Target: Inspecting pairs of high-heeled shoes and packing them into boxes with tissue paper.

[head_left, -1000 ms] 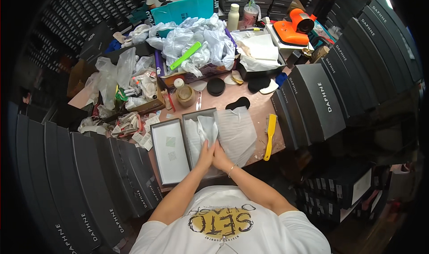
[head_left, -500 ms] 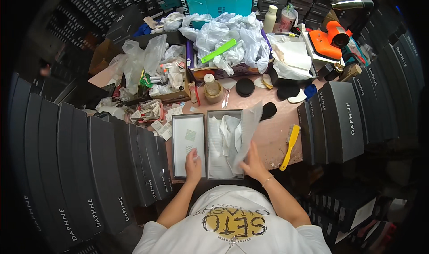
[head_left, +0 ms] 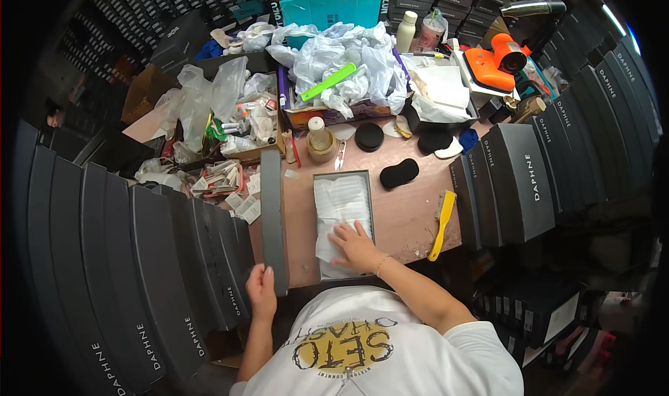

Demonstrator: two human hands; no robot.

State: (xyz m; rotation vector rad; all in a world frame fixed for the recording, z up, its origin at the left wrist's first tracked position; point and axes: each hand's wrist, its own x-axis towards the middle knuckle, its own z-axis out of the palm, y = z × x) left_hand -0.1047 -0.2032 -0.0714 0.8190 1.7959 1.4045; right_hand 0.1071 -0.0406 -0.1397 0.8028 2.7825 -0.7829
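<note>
An open shoe box (head_left: 371, 201) lies on the pink table in front of me. White tissue paper (head_left: 341, 197) covers what is inside it. My right hand (head_left: 355, 248) rests on that paper with its fingers spread. To the left of the box, the grey box lid (head_left: 274, 215) is tipped up onto its long side. My left hand (head_left: 262, 290) is closed at the lid's near end, gripping it. The lid and the box stand apart, with bare table between them.
Tall stacks of dark shoe boxes (head_left: 157, 270) (head_left: 512, 180) flank me on both sides. A yellow-handled brush (head_left: 442, 225) and a black oval pad (head_left: 399, 173) lie right of the box. Behind are a jar (head_left: 320, 143), small scissors (head_left: 340, 155) and a carton of crumpled white plastic (head_left: 341, 61).
The loose translucent sheet my right hand held is now out of sight or folded in. The tissue lies flat under that hand. My left hand has tilted the lid up from lying flat.
</note>
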